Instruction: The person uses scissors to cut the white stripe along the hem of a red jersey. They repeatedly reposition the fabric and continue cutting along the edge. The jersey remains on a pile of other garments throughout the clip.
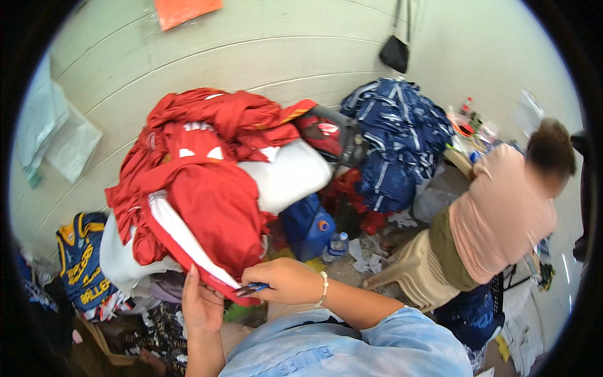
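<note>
A red garment with a white stripe [188, 232] runs from the big red heap down to my lap. My left hand [202, 301] pinches its lower edge between thumb and fingers. Close beside it, my right hand [289, 281] is closed around small thread snips [252, 288] with dark blue handles. The blades point left and lie against the garment's red edge. Whether they are cutting a thread there is too small to make out.
Red garments [201, 125] are heaped in front, over a white padded surface [289, 176]. Behind stands a navy garment pile [402, 138]. A blue jug [308, 226] and a plastic bottle [335, 247] stand on the littered floor. At right, a person [502, 213] sits on a beige plastic chair [414, 270].
</note>
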A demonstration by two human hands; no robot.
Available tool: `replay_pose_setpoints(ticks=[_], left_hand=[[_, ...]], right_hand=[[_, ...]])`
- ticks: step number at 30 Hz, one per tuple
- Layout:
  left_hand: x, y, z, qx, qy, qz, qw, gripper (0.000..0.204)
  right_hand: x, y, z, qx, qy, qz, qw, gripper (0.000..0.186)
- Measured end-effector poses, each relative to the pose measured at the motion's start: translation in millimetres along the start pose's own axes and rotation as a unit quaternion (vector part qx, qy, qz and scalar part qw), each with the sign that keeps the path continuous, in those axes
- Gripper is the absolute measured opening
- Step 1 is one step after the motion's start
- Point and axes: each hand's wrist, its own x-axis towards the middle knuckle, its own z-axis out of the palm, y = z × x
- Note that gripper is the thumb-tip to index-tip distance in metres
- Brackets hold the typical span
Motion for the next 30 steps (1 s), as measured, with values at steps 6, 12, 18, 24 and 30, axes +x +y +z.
replay_pose_setpoints(ticks=[6, 12, 18, 24, 30], left_hand=[[0, -7, 2, -0.038, -0.069, -0.038, 0.996, 0.03], [-4, -9, 14, -0.016, 0.011, 0.007, 1.0, 0.027], [9, -1, 51, 0.018, -0.103, 0.032, 0.994, 0.029], [1, 4, 70, 0.017, -0.116, 0.032, 0.993, 0.034], [-5, 13, 58, 0.015, -0.114, 0.088, 0.989, 0.034]], right_hand=[[-49, 14, -21, -0.055, 0.103, 0.066, 0.991, 0.021], [-81, 30, -28, -0.278, -0.025, 0.13, 0.951, 0.022], [-38, 13, -21, -0.068, 0.16, 0.054, 0.983, 0.023], [-2, -24, -8, 0.255, 0.236, 0.13, 0.929, 0.023], [13, -27, 2, 0.216, 0.227, 0.105, 0.944, 0.013]])
